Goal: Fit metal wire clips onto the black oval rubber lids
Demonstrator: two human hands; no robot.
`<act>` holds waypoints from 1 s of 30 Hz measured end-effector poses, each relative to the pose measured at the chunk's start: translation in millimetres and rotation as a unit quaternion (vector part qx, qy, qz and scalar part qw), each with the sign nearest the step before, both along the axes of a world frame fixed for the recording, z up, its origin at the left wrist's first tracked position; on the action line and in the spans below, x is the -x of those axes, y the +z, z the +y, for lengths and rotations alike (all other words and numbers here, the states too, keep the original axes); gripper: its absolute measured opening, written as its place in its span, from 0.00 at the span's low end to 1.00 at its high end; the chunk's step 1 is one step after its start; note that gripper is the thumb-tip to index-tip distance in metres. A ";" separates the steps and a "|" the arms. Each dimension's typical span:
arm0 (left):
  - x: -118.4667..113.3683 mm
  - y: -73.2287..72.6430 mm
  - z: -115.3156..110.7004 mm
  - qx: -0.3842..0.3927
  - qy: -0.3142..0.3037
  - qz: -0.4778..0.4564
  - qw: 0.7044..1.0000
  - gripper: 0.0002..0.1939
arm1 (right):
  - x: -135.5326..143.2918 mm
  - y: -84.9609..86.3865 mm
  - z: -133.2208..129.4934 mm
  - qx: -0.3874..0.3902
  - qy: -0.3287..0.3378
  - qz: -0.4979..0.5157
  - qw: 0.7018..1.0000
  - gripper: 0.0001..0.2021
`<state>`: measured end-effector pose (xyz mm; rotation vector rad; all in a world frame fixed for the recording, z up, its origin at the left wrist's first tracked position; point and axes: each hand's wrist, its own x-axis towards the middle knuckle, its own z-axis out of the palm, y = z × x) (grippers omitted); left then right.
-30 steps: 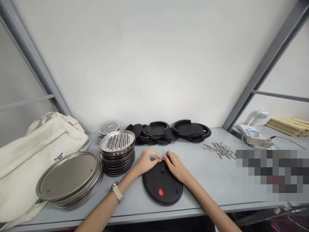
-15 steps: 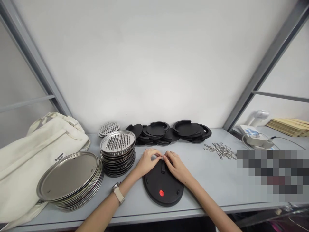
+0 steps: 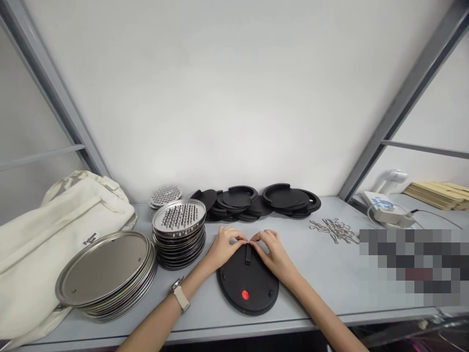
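Note:
A black oval plate point(image 3: 252, 288) lies flat on the bench in front of me, with a red round sticker point(image 3: 245, 295) near its lower edge and small dark feet at its sides. A dark strap-like tab point(image 3: 248, 255) runs down from its far edge. My left hand point(image 3: 226, 246) rests at the plate's upper left, thumb and fingers pinched together. From the upper right, my right hand point(image 3: 271, 252) pinches at the same spot, fingertips meeting the left ones at the tab's top. Something small and pale shows between the fingertips, too small to name.
Left stand a stack of grater discs point(image 3: 179, 217), a stack of round metal trays point(image 3: 106, 269) and a cream canvas bag point(image 3: 69, 220). Black rimmed holders point(image 3: 282, 197) lie along the wall. At right are metal wire clips point(image 3: 335, 230), a white device point(image 3: 388, 210) and wooden boards point(image 3: 437, 194).
My right hand has shifted slightly right, its fingers more arched. The left hand stays pinched at the same spot, and the black plate has barely moved.

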<state>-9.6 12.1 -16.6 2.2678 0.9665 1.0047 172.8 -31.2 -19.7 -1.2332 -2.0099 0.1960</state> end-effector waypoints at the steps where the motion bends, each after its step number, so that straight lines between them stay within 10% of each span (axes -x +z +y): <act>1: -0.3 -0.1 -0.3 0.002 -0.001 0.000 1.000 0.04 | -0.9 0.0 -1.0 -0.012 0.000 -0.008 1.000 0.04; 30: 5.0 9.6 -17.2 -0.223 -0.057 0.124 0.965 0.15 | -9.8 -0.4 -14.0 0.117 0.047 0.090 0.988 0.13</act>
